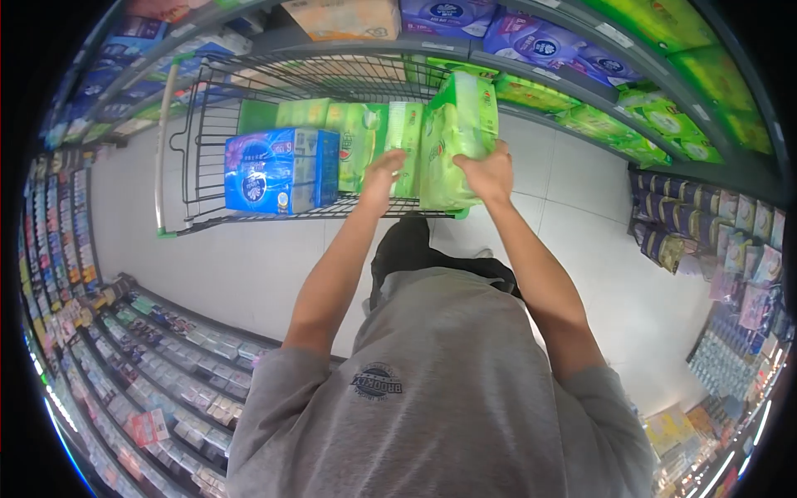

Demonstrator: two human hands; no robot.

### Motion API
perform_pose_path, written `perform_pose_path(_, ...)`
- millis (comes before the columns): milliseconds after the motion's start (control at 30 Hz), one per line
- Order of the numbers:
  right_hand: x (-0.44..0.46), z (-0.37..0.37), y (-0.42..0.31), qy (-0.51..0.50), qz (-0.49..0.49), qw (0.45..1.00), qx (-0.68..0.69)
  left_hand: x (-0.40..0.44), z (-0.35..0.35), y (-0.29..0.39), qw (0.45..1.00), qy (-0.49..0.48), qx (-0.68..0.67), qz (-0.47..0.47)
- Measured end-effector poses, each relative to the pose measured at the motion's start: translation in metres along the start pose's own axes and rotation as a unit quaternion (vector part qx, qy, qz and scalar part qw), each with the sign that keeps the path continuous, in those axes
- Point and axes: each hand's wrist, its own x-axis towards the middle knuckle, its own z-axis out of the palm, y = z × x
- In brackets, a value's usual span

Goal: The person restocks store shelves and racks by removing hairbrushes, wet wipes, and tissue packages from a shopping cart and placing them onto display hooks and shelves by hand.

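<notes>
In the head view, my right hand (490, 173) grips a large green tissue pack (447, 158) at the right end of the shopping cart, thumb on its front face and fingers round its right side. My left hand (383, 178) is slightly blurred over the cart's near side, fingers loosely apart, in front of a lighter green pack (406, 133). Whether it touches that pack I cannot tell. Left of it stands another green pack (357, 137) with a round red print. A blue tissue pack (270, 170) sits nearer the cart's handle end.
The wire cart (193, 158) stands along a shelf with purple packs (531, 43) and green packs (664, 120). Pale floor tiles (581, 191) lie to the right. Shelves of small goods (178, 365) are at lower left; hanging packets (747, 224) are at right.
</notes>
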Motion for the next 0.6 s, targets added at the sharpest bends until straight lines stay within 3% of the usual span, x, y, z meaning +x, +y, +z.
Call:
perform_pose_path(67,-0.004,-0.036,0.033,-0.073,-0.049,0.969,0.229,-0.001,0.01,0.007,0.997,0.081,0.013,0.017)
perform_pose_path(133,-0.019,-0.079,0.064,-0.052,-0.074,0.947,0.309,-0.012,0.039,0.019,0.996,0.078,0.032,0.032)
perform_pose_path(200,-0.042,-0.148,0.089,-0.132,-0.051,0.902,0.409,-0.028,0.081,0.033,0.997,0.033,-0.072,0.002)
perform_pose_path(267,-0.056,-0.204,0.136,-0.148,-0.068,0.882,0.442,-0.054,0.13,0.051,0.975,-0.146,-0.167,0.021)
perform_pose_path(300,-0.063,-0.228,0.156,-0.17,-0.082,0.866,0.463,-0.061,0.154,0.056,0.974,-0.161,-0.151,0.042)
perform_pose_path(400,-0.083,-0.299,0.22,-0.146,-0.137,0.85,0.488,-0.072,0.234,0.052,0.961,-0.235,-0.135,0.055)
perform_pose_path(533,-0.088,-0.34,0.299,-0.08,-0.13,0.818,0.554,-0.086,0.336,0.049,0.961,-0.239,-0.125,0.054)
perform_pose_path(600,-0.08,-0.348,0.346,-0.029,-0.108,0.709,0.696,-0.087,0.389,0.043,0.951,-0.263,-0.151,0.064)
